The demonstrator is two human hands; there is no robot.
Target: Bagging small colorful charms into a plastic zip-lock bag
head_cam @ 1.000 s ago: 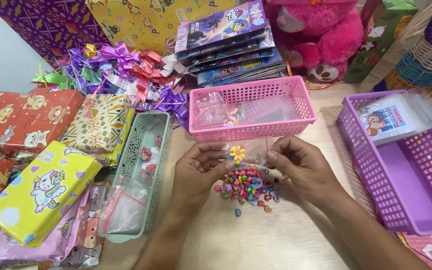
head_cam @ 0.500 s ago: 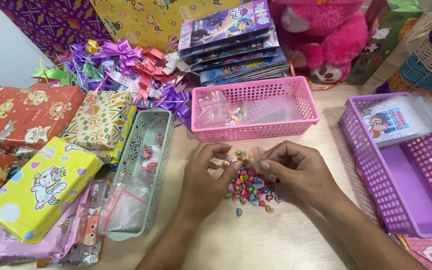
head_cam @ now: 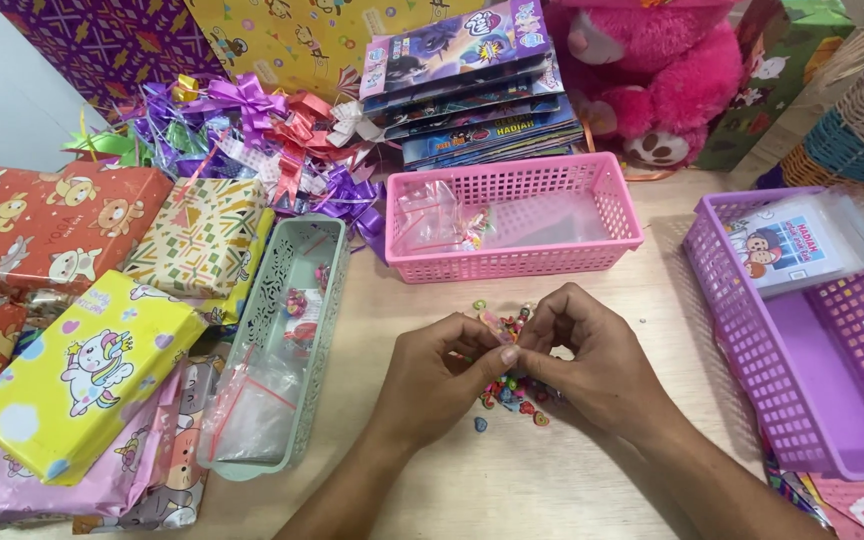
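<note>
Lighting bright and even, from overhead. Soft shadows lie under both hands [head_cam: 512, 370] on the tabletop [head_cam: 592, 480]. Focus sharp throughout; slight wide-angle bending at the edges.

A: What are the hands doing?
B: Left hand [head_cam: 432, 375] and right hand [head_cam: 597, 365] pinch together over small multicoloured plastic beads [head_cam: 512, 395] on the pale wooden table [head_cam: 512, 490].
A: Nearby?
B: At twelve o'clock, a pink perforated plastic basket [head_cam: 512, 215].

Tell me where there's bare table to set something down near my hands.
Bare wood lies between the green tray and the left hand, and between the pink basket and purple basket. The loose beads under both hands crowd the middle; wrapped gifts fill the left.
</note>
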